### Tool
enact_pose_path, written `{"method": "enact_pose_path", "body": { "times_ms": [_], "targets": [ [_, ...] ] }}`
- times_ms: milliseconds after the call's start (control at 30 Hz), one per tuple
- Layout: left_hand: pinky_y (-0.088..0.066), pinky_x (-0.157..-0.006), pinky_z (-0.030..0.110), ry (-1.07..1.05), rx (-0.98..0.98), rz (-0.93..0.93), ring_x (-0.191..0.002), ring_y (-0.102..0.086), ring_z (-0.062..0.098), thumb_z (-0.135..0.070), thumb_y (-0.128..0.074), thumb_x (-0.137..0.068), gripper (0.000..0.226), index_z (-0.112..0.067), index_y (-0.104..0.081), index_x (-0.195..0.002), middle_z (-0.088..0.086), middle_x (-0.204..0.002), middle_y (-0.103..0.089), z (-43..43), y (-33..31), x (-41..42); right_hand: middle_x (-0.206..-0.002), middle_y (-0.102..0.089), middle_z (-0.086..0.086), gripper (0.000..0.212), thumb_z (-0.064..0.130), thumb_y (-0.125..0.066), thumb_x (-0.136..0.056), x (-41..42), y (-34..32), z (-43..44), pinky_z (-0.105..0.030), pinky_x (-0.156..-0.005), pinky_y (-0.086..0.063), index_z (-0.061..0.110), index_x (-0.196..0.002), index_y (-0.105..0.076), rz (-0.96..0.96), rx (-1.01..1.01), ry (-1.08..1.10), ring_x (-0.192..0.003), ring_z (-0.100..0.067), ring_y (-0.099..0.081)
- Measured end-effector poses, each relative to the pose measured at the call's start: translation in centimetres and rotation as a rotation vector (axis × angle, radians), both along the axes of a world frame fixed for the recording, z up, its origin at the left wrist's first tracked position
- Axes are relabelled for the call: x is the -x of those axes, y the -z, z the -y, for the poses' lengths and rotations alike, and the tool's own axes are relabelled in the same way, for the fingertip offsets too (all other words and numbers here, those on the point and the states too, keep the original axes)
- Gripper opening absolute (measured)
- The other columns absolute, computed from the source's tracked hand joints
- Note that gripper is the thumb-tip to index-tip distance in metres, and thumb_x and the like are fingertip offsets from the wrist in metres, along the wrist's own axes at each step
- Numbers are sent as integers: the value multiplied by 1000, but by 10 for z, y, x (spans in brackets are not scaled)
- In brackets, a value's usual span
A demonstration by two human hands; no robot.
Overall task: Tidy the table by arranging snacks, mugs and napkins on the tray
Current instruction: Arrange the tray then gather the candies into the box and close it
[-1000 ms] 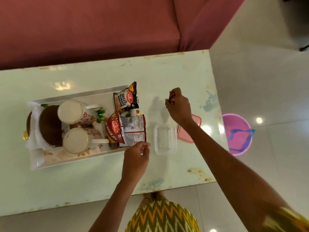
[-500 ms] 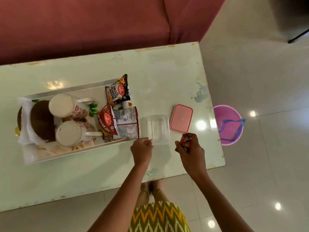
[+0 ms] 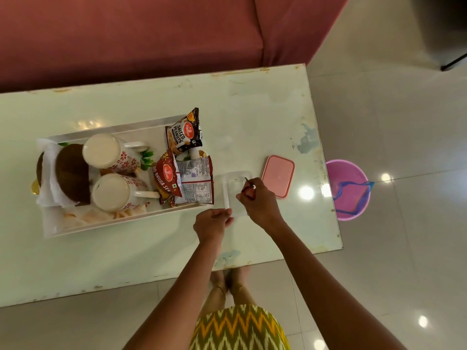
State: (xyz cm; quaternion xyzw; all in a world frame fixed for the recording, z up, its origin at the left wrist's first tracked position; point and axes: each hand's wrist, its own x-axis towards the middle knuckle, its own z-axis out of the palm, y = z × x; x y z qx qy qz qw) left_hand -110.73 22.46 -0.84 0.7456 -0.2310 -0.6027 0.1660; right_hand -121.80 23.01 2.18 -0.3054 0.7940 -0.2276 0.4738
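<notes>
A white tray (image 3: 106,127) on the table holds two patterned mugs (image 3: 108,152) (image 3: 118,193), white napkins (image 3: 48,190), a brown bowl-like object (image 3: 73,175) and several snack packets: salted peanuts (image 3: 183,132), a red bhujia packet (image 3: 166,175) and a silvery packet (image 3: 195,184). A clear plastic container (image 3: 231,183) sits just right of the tray. My left hand (image 3: 211,224) pinches the container's near corner. My right hand (image 3: 260,200) hovers over the container, shut on a small red wrapper scrap (image 3: 249,189).
A pink lid (image 3: 278,179) lies right of the container. A pink bucket (image 3: 350,190) with a blue dustpan stands on the floor beyond the table's right edge. A maroon sofa (image 3: 151,34) runs along the far side.
My right hand carried the red scrap from the table's far side toward me, then over the clear container. My left hand shifted from the tray's corner to the container's near corner.
</notes>
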Motion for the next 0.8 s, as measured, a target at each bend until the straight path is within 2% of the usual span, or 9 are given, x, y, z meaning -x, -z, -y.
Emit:
{"method": "enact_pose_path", "body": {
  "times_ms": [133, 267, 333, 400, 467, 567, 633, 733, 800],
  "targets": [
    [-56, -83, 37, -30, -13, -17, -67, -67, 23, -1, -69, -76, 15, 7, -67, -89, 17, -87, -69, 0, 1, -2, -117, -60, -15, 33, 12, -54, -92, -3, 3, 4, -21, -57, -47, 10, -124, -45, 60, 28, 36, -85, -22, -58],
    [-57, -82, 35, -26, -6, -27, -69, -67, 24, -3, -70, -76, 12, 4, -68, -86, 16, -88, -69, -1, 2, -2, -118, -60, -16, 34, -7, -46, -89, -1, 4, 2, -24, -68, -50, 7, -120, -48, 14, 61, 51, -100, -24, -59],
    [-57, -81, 35, -35, -10, -34, -74, -68, 27, -3, -70, -76, 14, 5, -67, -88, 17, -89, -69, -1, 2, -3, -114, -62, -16, 38, -16, -44, -85, 2, 3, -1, -19, -68, -50, 4, -117, -51, -17, 94, 75, -95, -19, -58],
    [-57, -80, 34, -45, -17, -44, -79, -68, 29, -2, -69, -77, 17, 7, -66, -92, 19, -91, -68, -1, 2, -3, -110, -63, -15, 36, -16, -44, -85, 9, 3, -6, -21, -72, -51, 3, -114, -53, -91, 123, 127, -90, -17, -58],
    [-58, -77, 31, -52, -17, -46, -79, -68, 29, -1, -68, -78, 18, 8, -65, -93, 20, -91, -68, -1, 1, -3, -106, -65, -14, 29, -10, -48, -87, 18, 6, -13, -25, -76, -50, 3, -111, -55, -170, 130, 193, -88, -18, -59],
    [-58, -60, 18, -60, 1, -43, -72, -66, 25, -2, -66, -80, 18, 9, -65, -94, 19, -87, -66, -2, 1, -4, -108, -64, -15, 22, 4, -56, -89, 31, 18, -24, -26, -79, -47, 3, -110, -55, -273, 99, 301, -94, -24, -61],
    [-57, -57, 17, -58, 8, -34, -72, -66, 26, -3, -65, -81, 19, 9, -65, -95, 20, -86, -66, -3, 2, -4, -116, -60, -15, 31, 17, -61, -88, 38, 29, -25, -33, -83, -46, 3, -114, -52, -330, 16, 353, -103, -28, -57],
    [-57, -57, 16, -38, 10, -13, -69, -66, 25, -3, -65, -81, 16, 7, -65, -94, 20, -87, -66, -3, 4, -3, -123, -51, -18, 59, 36, -70, -79, 45, 44, -16, -45, -89, -45, 1, -120, -45, -357, -156, 394, -115, -33, -46],
    [-57, -60, 17, -14, 19, 2, -69, -67, 24, -4, -65, -81, 15, 5, -65, -94, 20, -89, -67, -2, 5, -3, -123, -48, -18, 72, 45, -74, -71, 47, 51, -5, -46, -91, -44, 0, -119, -44, -396, -234, 408, -116, -34, -43]
  ]
}}
